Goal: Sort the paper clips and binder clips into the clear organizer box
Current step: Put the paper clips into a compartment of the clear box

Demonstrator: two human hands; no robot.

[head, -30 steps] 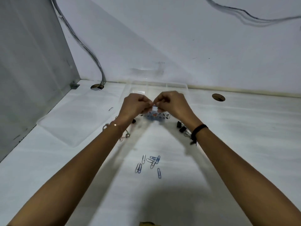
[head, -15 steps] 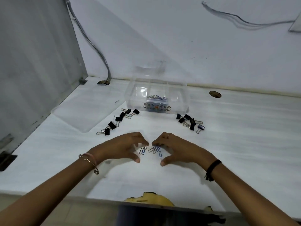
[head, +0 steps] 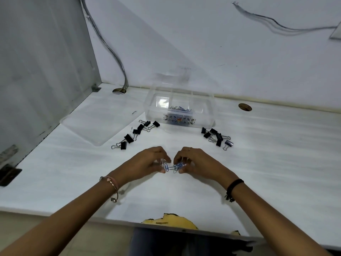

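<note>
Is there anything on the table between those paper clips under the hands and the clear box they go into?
Nothing visible. The paper clips lie between the left hand and right hand, and the table is bare straight ahead to the clear box. The binder clips sit off to each side: left pile, right pile.

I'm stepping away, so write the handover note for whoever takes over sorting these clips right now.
Left hand: fingers pinching a paper clip on the table.
Right hand: fingers closed on a bunch of blue paper clips.
Box: open at the back, some paper clips already in its middle section; lid lies to its left.
Binder clips: two piles, left and right, none in the box.
Left to do: drop these paper clips in, then all binder clips.
</note>
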